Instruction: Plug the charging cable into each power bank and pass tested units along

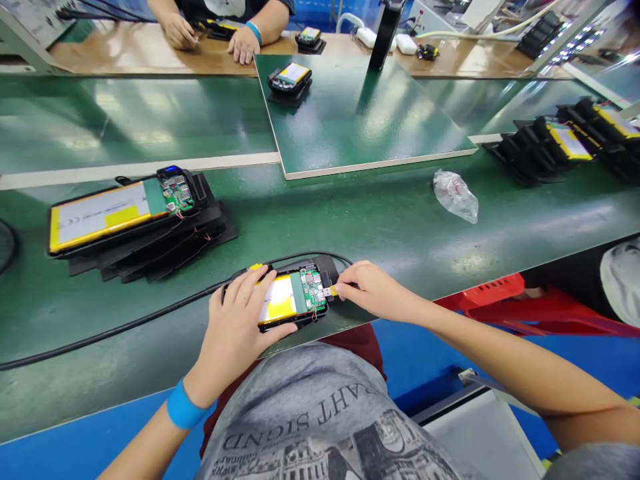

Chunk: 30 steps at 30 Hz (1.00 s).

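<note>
An opened power bank (pixel 280 299), with a silver and yellow battery and a green circuit board (pixel 313 288), lies near the front edge of the green table. My left hand (pixel 240 310) is wrapped over its left part, thumb along the near side and fingers over the far side. At the right end of the board, my right hand (pixel 367 290) pinches a small USB plug (pixel 329 291) with a yellow part. The plug's metal end meets the board's edge; how deep it sits cannot be made out. A black cable (pixel 165 315) runs behind the power bank.
Stacked open power banks (pixel 115 213) stand at the left, more black units (pixel 555 143) at the far right. A plastic bag (pixel 456 195) lies right of centre. Behind is a raised green board (pixel 360 127) bearing another unit (pixel 290 79). Across the table, a person's hands (pixel 243 45) rest.
</note>
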{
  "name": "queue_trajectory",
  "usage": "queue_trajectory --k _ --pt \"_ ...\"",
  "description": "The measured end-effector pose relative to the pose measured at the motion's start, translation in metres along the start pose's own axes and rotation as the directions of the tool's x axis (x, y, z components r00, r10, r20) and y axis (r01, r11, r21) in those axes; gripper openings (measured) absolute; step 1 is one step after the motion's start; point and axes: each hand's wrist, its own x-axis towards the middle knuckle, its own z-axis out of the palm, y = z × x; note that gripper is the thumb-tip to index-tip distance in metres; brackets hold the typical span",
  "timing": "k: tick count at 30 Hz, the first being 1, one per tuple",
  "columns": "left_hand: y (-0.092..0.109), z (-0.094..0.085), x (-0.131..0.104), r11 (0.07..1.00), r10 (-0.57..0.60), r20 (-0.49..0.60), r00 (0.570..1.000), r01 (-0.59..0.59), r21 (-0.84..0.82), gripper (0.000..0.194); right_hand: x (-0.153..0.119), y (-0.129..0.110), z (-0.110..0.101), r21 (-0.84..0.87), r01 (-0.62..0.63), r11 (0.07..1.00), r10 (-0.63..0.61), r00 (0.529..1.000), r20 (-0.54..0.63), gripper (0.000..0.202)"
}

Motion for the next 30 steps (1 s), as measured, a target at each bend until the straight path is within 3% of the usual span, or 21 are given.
queue_trajectory --k 19,30 --pt "0.004 0.0 0.0 0.999 -0.021 0.0 1.0 0.021 -0.043 0.075 0.002 0.008 0.004 0.138 -0.097 0.986 0.079 0.988 0.134 0.031" --pt "0.006 0.0 0.0 0.998 -0.037 0.02 0.999 0.038 -0.04 0.074 0.002 0.008 0.008 0.162 -0.081 0.984 0.061 0.99 0.129 0.033"
